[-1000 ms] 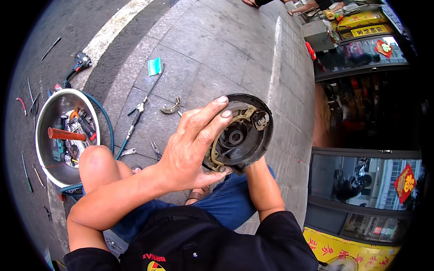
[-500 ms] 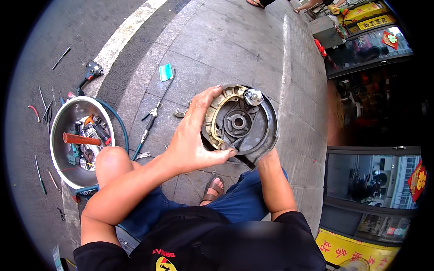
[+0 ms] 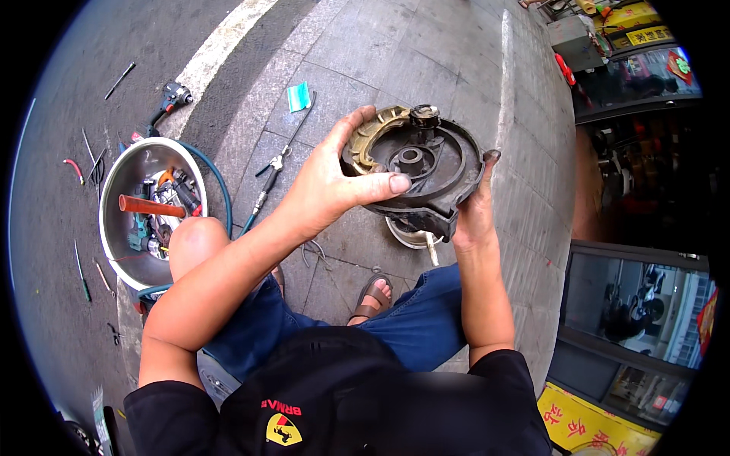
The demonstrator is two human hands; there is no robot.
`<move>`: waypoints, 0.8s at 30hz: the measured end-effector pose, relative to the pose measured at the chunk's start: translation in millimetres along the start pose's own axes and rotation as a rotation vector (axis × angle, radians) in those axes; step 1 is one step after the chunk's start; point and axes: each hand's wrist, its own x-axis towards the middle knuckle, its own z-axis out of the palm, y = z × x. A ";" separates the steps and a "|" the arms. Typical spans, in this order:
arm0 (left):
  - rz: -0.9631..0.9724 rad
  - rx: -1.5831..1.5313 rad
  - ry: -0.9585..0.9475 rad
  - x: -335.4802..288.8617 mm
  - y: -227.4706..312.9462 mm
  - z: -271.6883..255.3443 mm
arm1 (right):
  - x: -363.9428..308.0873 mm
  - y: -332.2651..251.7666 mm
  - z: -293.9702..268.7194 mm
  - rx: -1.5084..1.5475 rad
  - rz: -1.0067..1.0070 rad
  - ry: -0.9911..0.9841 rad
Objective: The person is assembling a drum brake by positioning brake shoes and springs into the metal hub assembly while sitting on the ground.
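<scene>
Above the pavement I hold up a round, dark metal drum brake plate [image 3: 461,173] with a raised hub in its middle. A curved, yellowish brake shoe [image 3: 368,142] sits along its left side. My left hand [image 3: 328,182] clasps the shoe and the plate's left edge, its thumb lying across the front rim. My right hand [image 3: 476,216] grips the plate's right edge; most of its fingers are hidden behind the plate. At the top of the plate, between the hands, stands a small dark round fitting [image 3: 424,115].
Partly under the plate stands a small bowl [image 3: 401,235] with a pale handle in it. Left of my knee is a large metal basin [image 3: 114,251] of tools. A blow gun [image 3: 266,186] on a hose and a blue packet [image 3: 299,96] lie ahead; a power drill [image 3: 173,99] lies beyond the basin.
Both hands have tilted the brake plate back and shifted it slightly up and right. The small bowl under it has come into sight. The whole scene has shifted a little to the right.
</scene>
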 end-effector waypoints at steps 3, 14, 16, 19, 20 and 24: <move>-0.021 -0.032 -0.008 -0.7 3.5 2.1 | -0.8 -0.6 -1.8 0.030 0.006 0.024; 0.030 -0.077 0.042 -9.8 -12.7 8.3 | 1.0 0.0 4.9 0.056 0.006 0.047; 0.035 -0.069 0.038 -9.3 -13.1 8.5 | 2.1 -0.1 5.1 0.057 0.006 0.047; 0.059 -0.077 0.050 -9.6 -12.5 9.1 | 3.7 -0.2 2.9 0.061 0.009 0.055; 0.060 -0.080 0.056 -9.7 -13.9 9.1 | 4.3 0.0 1.0 0.065 0.003 0.055; 0.097 -0.086 0.056 -11.6 -14.2 11.8 | 7.3 0.4 2.0 0.038 -0.022 0.090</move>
